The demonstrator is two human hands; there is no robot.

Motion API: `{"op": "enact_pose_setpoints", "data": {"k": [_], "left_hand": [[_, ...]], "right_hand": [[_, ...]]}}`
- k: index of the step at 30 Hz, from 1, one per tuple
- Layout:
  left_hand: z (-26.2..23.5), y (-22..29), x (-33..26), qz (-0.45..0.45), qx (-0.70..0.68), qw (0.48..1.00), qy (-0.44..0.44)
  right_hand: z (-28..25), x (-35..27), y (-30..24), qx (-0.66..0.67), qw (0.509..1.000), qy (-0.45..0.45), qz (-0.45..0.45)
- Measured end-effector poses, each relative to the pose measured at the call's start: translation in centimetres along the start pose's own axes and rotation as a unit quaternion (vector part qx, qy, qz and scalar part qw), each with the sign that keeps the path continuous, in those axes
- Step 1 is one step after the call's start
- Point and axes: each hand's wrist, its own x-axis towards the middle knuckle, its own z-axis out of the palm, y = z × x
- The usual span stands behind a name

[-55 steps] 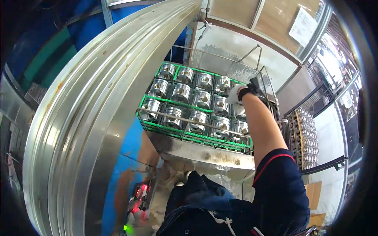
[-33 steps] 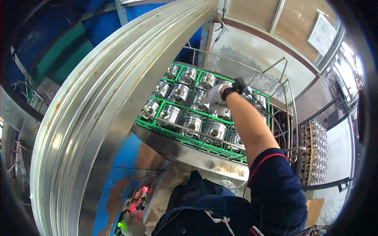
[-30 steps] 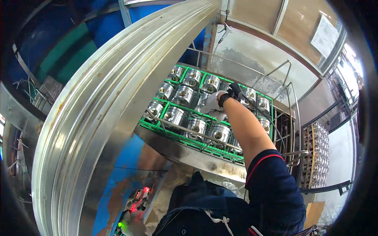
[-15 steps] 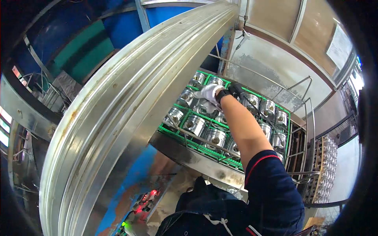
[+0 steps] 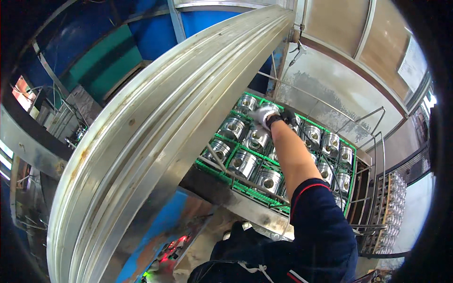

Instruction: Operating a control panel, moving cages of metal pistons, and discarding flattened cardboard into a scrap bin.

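A workshop with blue walls and a big curved steel rim [image 5: 155,141] at left. On the steel stand, the green crate [image 5: 222,170] looks nearly full of pistons. The gloved right hand [image 5: 264,114] rests on a far-row piston [image 5: 256,137]; whether its fingers grip, I cannot tell. The left hand is unseen.

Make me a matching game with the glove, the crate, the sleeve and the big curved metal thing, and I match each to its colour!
Things:
1. glove on the right hand
2. crate holding the metal pistons
3. sleeve
4. big curved rim

Colours:
A. silver
B. dark blue with a red edge
C. white
D. green

Pairs: 1-C, 2-D, 3-B, 4-A
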Motion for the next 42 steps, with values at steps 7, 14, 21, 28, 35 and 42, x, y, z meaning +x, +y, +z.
{"op": "enact_pose_setpoints", "data": {"k": [7, 14, 21, 28, 35, 42], "left_hand": [[0.7, 1.7, 1.9, 0.009, -0.015, 0.999, 0.043], [4.7, 3.0, 4.7, -0.005, -0.003, 1.000, 0.019], [7.9, 4.0, 7.5, -0.028, -0.001, 1.000, -0.011], [11.0, 4.6, 10.3, -0.051, 0.018, 0.997, -0.051], [14.4, 4.5, 12.9, -0.077, 0.036, 0.992, -0.091], [18.1, 3.9, 14.9, -0.105, 0.055, 0.984, -0.135]], "right_hand": [[-4.2, -2.2, 2.0, 0.143, 0.985, -0.093, 0.022], [-4.8, -0.9, 10.9, -0.254, 0.962, 0.002, -0.096], [-8.3, -10.6, 9.5, -0.054, 0.989, -0.069, 0.116], [-10.4, -12.9, 16.2, 0.001, 0.959, -0.093, 0.267], [-11.3, -17.4, 19.6, -0.006, 0.963, -0.063, 0.262], [-5.6, -19.9, 36.6, -0.260, 0.907, 0.121, 0.309]]}}
